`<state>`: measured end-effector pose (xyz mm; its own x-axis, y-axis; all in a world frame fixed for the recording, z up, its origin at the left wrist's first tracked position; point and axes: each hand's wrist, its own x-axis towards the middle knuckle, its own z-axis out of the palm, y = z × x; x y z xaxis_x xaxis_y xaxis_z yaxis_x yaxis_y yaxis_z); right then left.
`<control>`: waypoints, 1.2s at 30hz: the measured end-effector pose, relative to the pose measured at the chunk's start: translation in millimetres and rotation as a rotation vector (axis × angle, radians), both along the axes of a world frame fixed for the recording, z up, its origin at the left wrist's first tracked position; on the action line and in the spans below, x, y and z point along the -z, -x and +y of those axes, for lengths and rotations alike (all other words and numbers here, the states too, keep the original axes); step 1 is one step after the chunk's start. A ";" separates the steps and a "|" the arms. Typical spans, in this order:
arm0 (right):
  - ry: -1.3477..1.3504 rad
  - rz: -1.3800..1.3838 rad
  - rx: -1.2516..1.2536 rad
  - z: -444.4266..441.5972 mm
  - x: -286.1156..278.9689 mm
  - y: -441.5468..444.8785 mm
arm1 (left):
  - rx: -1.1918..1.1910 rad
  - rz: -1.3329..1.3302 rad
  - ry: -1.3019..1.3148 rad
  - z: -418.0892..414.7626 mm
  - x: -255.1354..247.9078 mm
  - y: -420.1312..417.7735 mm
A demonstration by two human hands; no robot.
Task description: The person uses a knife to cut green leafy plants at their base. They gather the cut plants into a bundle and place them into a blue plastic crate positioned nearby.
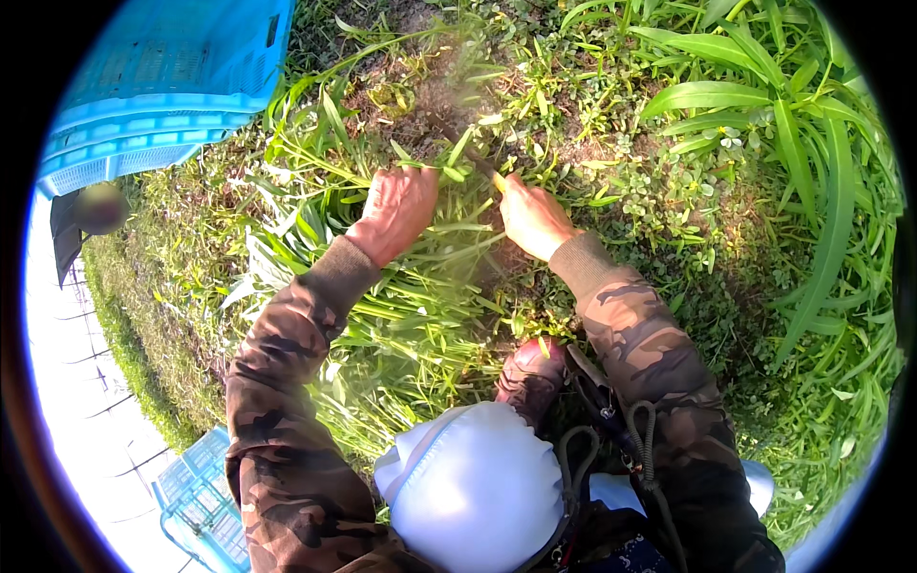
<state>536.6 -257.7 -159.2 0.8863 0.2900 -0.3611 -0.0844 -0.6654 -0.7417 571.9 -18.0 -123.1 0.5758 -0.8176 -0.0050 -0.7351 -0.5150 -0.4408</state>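
My left hand point(401, 208) is closed around leafy green stems point(329, 168), whose long leaves fan out to its left. In my right hand point(534, 215) is the handle of a thin, dark-bladed hand tool point(476, 157); its exact kind cannot be told. The blade points up and left over bare soil, close to the left hand's fingers but apart from them. Beneath and below my left hand lies a thick layer of long cut-looking stems point(408, 308). Both sleeves are camouflage with knitted brown cuffs. My palms are hidden.
Stacked blue plastic crates point(165, 107) stand at the upper left, another crate point(204, 494) at the lower left. Tall leafy plants point(802, 122) line the right side. A reddish-brown boot point(530, 376) is between my arms, beside a white-covered knee point(476, 487). Cords hang near my right arm.
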 end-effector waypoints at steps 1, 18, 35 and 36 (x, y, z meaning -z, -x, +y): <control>0.048 0.049 -0.031 -4.2 4.3 6.6 | -0.138 0.203 -0.049 -5.2 -4.5 0.1; -0.027 -0.249 -0.251 -9.5 -11.3 45.7 | -0.335 0.673 0.162 16.4 -39.2 117.7; 0.017 -0.313 -0.165 -53.5 -42.8 129.8 | -0.453 0.784 -0.029 30.1 -57.5 165.3; 0.050 -0.267 -0.200 -35.4 -41.0 113.1 | -0.456 0.789 -0.086 28.1 -62.5 163.7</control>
<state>423.5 -293.1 -118.2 0.8786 0.4560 -0.1417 0.2448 -0.6850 -0.6861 408.2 10.1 -60.6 0.6463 -0.4906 -0.5845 -0.5728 -0.8179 0.0531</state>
